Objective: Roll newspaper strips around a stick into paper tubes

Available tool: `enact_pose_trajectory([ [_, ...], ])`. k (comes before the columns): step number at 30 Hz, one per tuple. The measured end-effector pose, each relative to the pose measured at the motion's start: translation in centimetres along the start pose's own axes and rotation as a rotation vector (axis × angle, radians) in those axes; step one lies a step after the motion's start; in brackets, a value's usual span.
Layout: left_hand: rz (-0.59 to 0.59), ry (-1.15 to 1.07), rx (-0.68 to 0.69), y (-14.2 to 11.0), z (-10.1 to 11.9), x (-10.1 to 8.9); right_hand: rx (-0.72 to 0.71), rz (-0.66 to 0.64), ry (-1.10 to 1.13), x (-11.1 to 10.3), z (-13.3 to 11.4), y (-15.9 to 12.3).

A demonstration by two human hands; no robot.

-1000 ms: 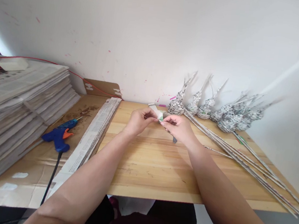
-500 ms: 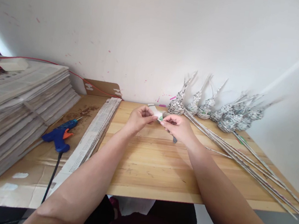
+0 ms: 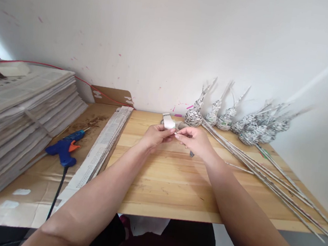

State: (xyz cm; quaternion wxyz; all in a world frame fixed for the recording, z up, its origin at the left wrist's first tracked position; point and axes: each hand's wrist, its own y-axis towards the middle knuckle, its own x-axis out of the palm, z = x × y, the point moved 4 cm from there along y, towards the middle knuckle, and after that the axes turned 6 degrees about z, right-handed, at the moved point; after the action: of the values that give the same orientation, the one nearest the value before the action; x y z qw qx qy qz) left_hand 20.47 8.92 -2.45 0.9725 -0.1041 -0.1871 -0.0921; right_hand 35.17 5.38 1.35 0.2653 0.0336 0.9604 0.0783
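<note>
My left hand (image 3: 155, 134) and my right hand (image 3: 195, 140) meet over the far middle of the wooden table (image 3: 169, 179). Both pinch a small white paper strip (image 3: 169, 122) that sticks up between the fingertips. Fingers of both hands are closed on it. A thin dark stick end (image 3: 191, 154) shows under my right hand; how it is held is hidden.
A tall newspaper stack (image 3: 11, 120) fills the left. A blue glue gun (image 3: 64, 150) lies on cardboard (image 3: 40, 179) beside folded newspaper strips (image 3: 100, 151). Several woven paper bulbs (image 3: 227, 119) stand by the wall, and long rolled paper sticks (image 3: 265, 171) run to the right edge.
The paper strip has turned more upright and its green part no longer shows. Both hands stay pinched together at nearly the same spot.
</note>
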Motion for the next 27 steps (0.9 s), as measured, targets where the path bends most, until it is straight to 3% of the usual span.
enact_pose_trajectory([
  [13,0.012,0.05,0.114,0.1,-0.6,0.7,-0.087,0.052,-0.048,0.1,0.0,0.1],
  [19,0.048,0.026,0.15,0.3,-0.1,0.3,-0.042,0.057,-0.074,0.0,0.0,0.1],
  [27,0.049,-0.014,0.12,0.2,0.7,-0.2,-0.07,0.069,-0.111,-0.3,-0.1,0.2],
])
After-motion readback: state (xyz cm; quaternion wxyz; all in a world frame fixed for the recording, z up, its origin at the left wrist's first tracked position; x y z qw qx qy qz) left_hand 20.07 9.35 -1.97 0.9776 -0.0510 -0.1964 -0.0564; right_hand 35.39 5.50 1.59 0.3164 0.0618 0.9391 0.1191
